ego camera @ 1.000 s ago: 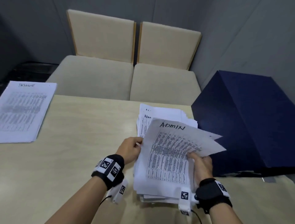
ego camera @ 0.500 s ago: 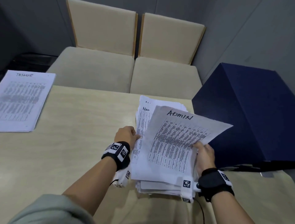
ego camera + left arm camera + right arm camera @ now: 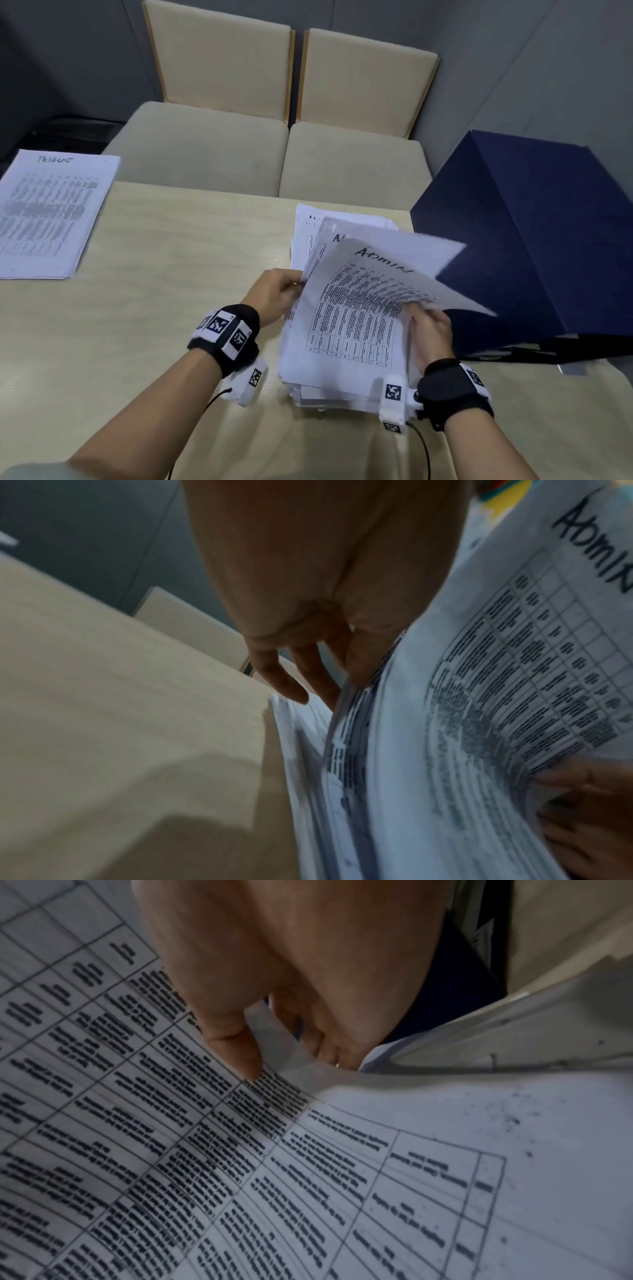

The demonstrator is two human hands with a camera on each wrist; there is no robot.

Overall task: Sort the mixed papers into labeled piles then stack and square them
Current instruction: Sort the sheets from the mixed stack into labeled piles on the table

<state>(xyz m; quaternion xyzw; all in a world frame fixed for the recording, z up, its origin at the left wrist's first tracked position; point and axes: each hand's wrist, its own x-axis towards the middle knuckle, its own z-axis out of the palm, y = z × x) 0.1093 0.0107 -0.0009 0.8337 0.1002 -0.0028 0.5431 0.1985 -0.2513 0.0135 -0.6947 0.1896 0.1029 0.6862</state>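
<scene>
While both hands [image 3: 352,317] pinch it, the ADMIN sheet [image 3: 370,301] lifts between them.

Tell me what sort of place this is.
Probably an office meeting nook: a pale wooden table faces two beige cushioned seats against grey walls, with stacks of printed papers hand-labelled by category.

The printed table text on the ADMIN sheet [image 3: 359,305] is too blurred to read. That sheet hides the right hand's [image 3: 432,334] fingertips and most of the stack [image 3: 329,394] beneath. The box [image 3: 548,240] runs off-frame.
</scene>
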